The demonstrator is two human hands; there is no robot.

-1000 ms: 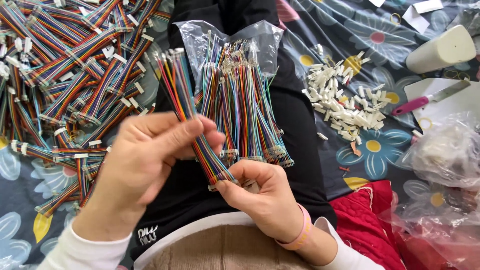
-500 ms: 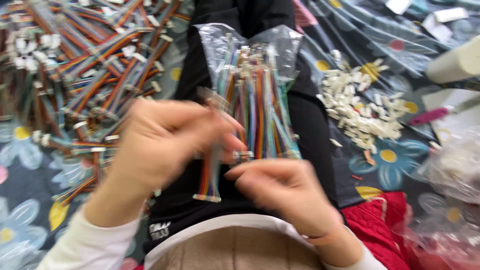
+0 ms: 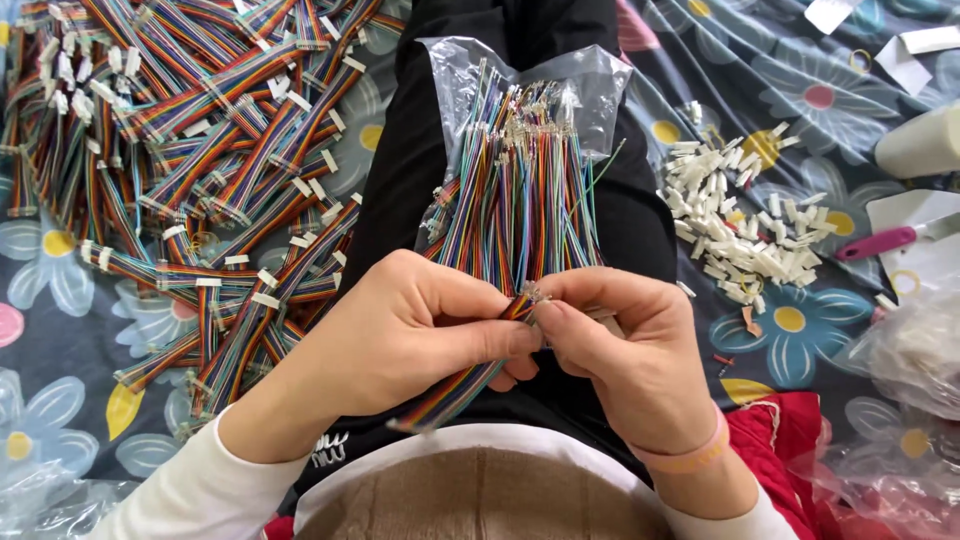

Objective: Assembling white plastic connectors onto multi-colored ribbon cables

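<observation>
My left hand (image 3: 400,335) grips a short rainbow ribbon cable (image 3: 455,390) that runs down-left below the palm, its metal-tipped end pinched between thumb and forefinger. My right hand (image 3: 620,350) meets it fingertip to fingertip, pinching that same cable end at the middle. Just beyond my fingers, on my black-clad lap, lies a clear plastic bag (image 3: 590,85) with a bundle of coloured wires (image 3: 520,190) spilling toward me.
A big heap of finished ribbon cables with white tags (image 3: 190,150) covers the flowered cloth at left. A pile of small white connector housings (image 3: 745,225) lies at right, beside a pink-handled tool (image 3: 880,242), a white cylinder (image 3: 920,140) and crumpled plastic bags (image 3: 910,350).
The cable swung from pointing up-left, away from me, to pointing down-left toward my body. Both hands closed in on its tip. The camera view shifted slightly.
</observation>
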